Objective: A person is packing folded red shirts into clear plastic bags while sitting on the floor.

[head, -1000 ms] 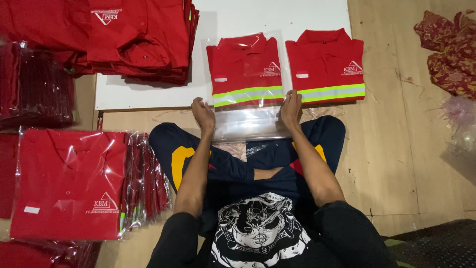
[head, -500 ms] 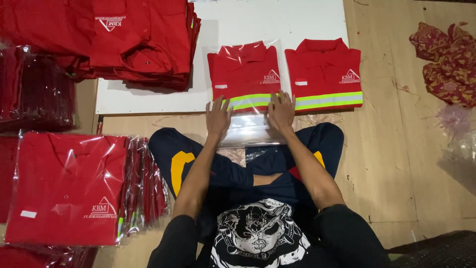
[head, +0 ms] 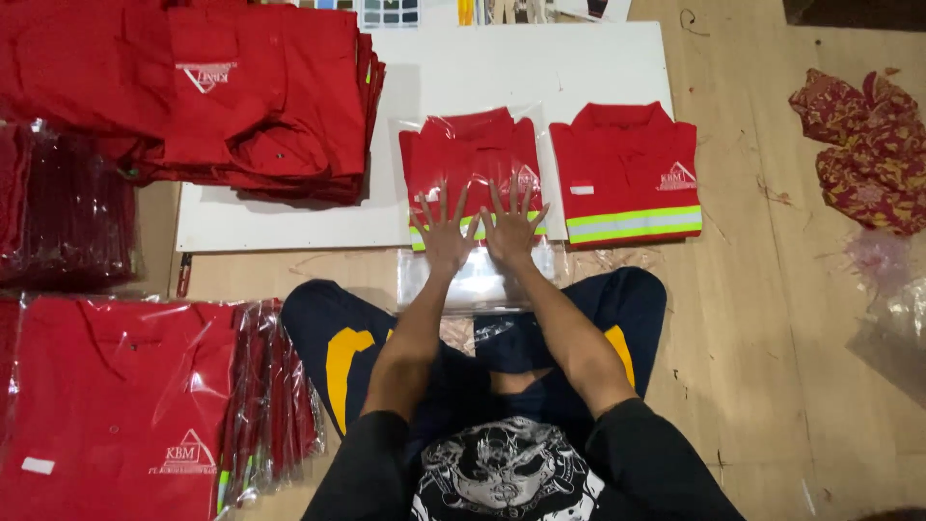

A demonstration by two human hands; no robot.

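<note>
Stacks of bagged red shirts (head: 106,405) at near left, on the wooden floor (head: 772,386); farther off, a heap of unbagged red shirts (head: 222,96) overlapping the left edge of a white board (head: 579,68).

Centre of the scene: a folded red shirt in a clear bag (head: 470,154), lying on the near edge of the board. Collar pointing far, reflective yellow stripe at the near end, long axis running near to far. Spare bag mouth (head: 473,285) trailing off the board toward the crossed legs.

Left hand (head: 446,232) flat on the stripe, fingers spread, grasping nothing — pressing only. Right hand (head: 511,227) just beside it, thumbs nearly touching, likewise open and splayed, palm down on the plastic.

Judged from this: the smoothing step, flattening the shirt inside its bag and pushing air out. Seems to call for even pressure toward the open near end, then a clean fold of the loose flap without shifting the shirt.

Just right of the hands, a second folded red shirt (head: 627,174), same way round. Far right — a patterned cloth (head: 868,145) and loose clear plastic (head: 887,289) on the floor.
</note>
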